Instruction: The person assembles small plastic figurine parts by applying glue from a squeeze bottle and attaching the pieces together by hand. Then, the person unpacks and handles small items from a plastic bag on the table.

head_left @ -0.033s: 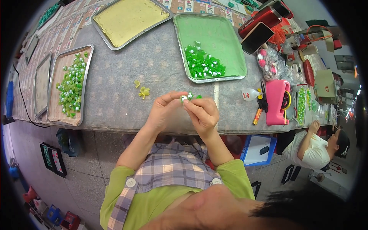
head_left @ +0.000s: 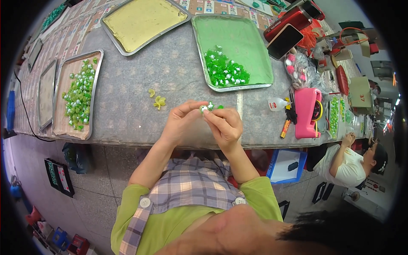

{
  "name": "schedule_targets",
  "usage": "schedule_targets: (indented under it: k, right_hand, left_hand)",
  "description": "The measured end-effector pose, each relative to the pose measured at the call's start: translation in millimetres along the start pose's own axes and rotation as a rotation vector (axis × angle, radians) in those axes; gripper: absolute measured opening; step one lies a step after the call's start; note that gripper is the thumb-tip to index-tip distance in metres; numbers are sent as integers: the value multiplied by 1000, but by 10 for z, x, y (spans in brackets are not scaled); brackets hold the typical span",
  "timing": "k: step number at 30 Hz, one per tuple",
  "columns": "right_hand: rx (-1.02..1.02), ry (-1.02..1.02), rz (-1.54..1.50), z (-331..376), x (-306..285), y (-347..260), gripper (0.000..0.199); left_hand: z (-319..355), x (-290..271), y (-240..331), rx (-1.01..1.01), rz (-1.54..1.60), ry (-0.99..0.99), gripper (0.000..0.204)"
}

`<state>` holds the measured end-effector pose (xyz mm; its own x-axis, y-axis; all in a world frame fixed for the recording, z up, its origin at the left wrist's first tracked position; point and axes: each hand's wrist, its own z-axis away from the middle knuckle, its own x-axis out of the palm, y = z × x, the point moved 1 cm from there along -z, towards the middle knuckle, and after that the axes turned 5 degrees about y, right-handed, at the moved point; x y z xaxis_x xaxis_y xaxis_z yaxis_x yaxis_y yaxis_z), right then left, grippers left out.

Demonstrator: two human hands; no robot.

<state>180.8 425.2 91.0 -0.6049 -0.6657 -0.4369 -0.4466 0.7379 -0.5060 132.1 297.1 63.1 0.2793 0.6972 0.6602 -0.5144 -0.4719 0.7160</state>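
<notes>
Close to the table's front edge, my left hand and my right hand meet, fingertips pinched around a small green-and-white bead-like piece. Its lower part is covered by my fingers. Just beyond my fingers lie another green-and-white piece and a green bit. Several yellow petal-shaped pieces rest on the table to the left of my hands. Farther off stands a green-lined metal tray, with a heap of green-and-white pieces in its near left part.
At left, a metal tray holds many yellow-green and white pieces. A yellow-lined tray lies at the back. Rightward are a white squeeze bottle, an orange glue stick, a pink tape dispenser and a phone. Another person sits far right.
</notes>
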Motion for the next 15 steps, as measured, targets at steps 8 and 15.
schedule_targets:
  k: [8, 15]
  right_hand:
    - [-3, 8, -59, 56, -21, 38, 26]
    - [473, -106, -226, -30, -174, -46, 28]
  left_hand:
    - [-8, -23, 1, 11, -181, -81, 23]
    - [-10, 91, 21, 26, -183, -51, 24]
